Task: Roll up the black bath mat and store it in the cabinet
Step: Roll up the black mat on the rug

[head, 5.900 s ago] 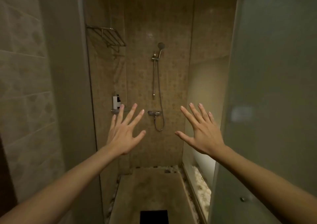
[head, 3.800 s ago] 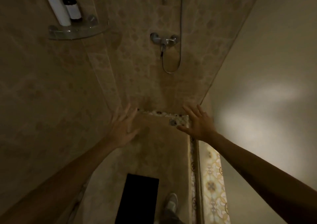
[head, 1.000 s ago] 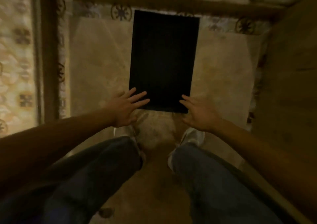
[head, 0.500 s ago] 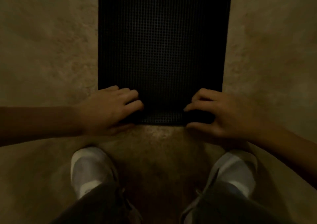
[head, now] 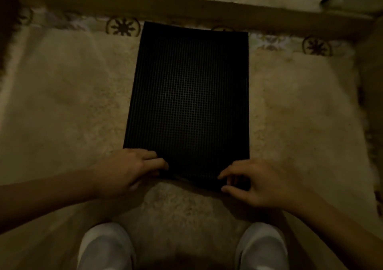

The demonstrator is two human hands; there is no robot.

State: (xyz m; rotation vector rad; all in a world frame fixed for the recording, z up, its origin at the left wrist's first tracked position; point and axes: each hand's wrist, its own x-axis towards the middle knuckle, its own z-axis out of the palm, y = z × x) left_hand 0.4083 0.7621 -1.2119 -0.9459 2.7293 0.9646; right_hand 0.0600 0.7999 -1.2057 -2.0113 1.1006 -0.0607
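In the head view, the black bath mat [head: 187,102] lies flat on the beige floor [head: 68,95], stretching straight away from both hands toward a patterned tile border [head: 122,26]. The left hand [head: 126,171] pinches the mat's near-left corner, fingers curled on top of the edge. The right hand [head: 259,183] clasps the near-right corner, thumb under and fingers over, that edge slightly lifted. Two white shoes [head: 106,247] stand just behind the hands.
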